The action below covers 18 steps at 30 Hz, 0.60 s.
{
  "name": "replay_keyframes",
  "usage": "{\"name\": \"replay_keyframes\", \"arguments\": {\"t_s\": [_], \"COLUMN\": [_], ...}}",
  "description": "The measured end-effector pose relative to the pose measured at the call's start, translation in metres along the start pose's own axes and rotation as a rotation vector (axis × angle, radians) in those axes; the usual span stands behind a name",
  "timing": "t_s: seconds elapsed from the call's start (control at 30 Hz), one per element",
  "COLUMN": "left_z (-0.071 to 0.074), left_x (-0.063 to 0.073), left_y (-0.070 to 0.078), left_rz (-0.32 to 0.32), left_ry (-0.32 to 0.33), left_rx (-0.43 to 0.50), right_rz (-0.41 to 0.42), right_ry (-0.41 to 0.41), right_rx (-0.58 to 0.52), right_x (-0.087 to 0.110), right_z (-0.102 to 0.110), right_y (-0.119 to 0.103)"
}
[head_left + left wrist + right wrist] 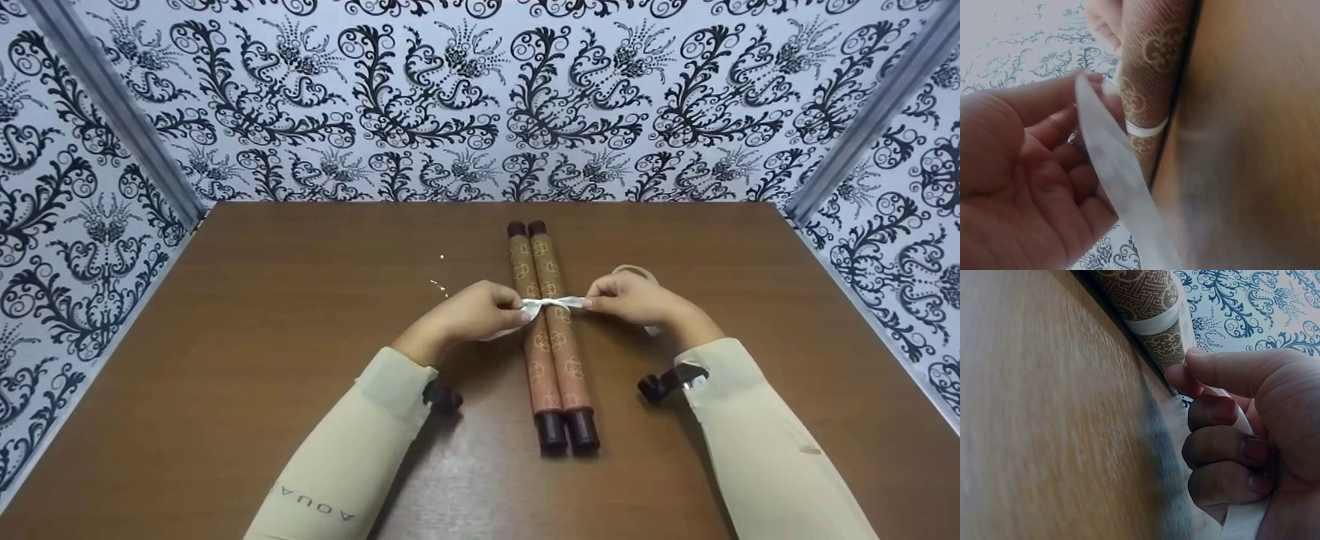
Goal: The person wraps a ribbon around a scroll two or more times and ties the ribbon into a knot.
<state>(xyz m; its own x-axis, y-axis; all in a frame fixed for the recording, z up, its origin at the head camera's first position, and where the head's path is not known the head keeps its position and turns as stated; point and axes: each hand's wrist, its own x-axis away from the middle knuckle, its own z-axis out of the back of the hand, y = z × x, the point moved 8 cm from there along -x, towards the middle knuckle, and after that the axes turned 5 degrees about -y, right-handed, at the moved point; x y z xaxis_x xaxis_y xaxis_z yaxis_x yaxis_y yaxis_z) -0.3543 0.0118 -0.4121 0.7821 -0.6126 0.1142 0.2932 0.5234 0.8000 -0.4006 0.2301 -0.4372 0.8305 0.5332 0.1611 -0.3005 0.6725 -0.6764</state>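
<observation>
Crosswise, the white ribbon is pinched by the left hand and the right hand — one to each side of its knot — atop two patterned scrolls laid side by side, near to far, on the table; the scrolls are more closely flanked by the left.

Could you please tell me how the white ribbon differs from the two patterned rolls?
The white ribbon is plain, while the patterned rolls are brown to reddish with gold flower motifs. The ribbon is a thin, flat strip; the rolls are thick and round, with dark end caps. The ribbon is pinched by the left hand and right hand, whereas the rolls lie side by side on the table. Both are longer than wide.
</observation>
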Motion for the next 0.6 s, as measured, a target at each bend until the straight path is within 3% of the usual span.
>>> {"name": "replay_keyframes", "arguments": {"t_s": [0.2,0.6], "left_z": [-0.001,-0.013], "left_x": [-0.001,-0.011], "left_y": [0.006,-0.003], "left_rz": [-0.01,-0.017], "left_ry": [0.023,0.089], "left_rx": [0.181,0.619], "right_rz": [0.013,0.037], "right_ry": [-0.007,0.002], "right_rx": [0.023,0.014], "right_x": [0.0,0.0], "right_z": [0.0,-0.001], "right_y": [-0.002,-0.005]}}
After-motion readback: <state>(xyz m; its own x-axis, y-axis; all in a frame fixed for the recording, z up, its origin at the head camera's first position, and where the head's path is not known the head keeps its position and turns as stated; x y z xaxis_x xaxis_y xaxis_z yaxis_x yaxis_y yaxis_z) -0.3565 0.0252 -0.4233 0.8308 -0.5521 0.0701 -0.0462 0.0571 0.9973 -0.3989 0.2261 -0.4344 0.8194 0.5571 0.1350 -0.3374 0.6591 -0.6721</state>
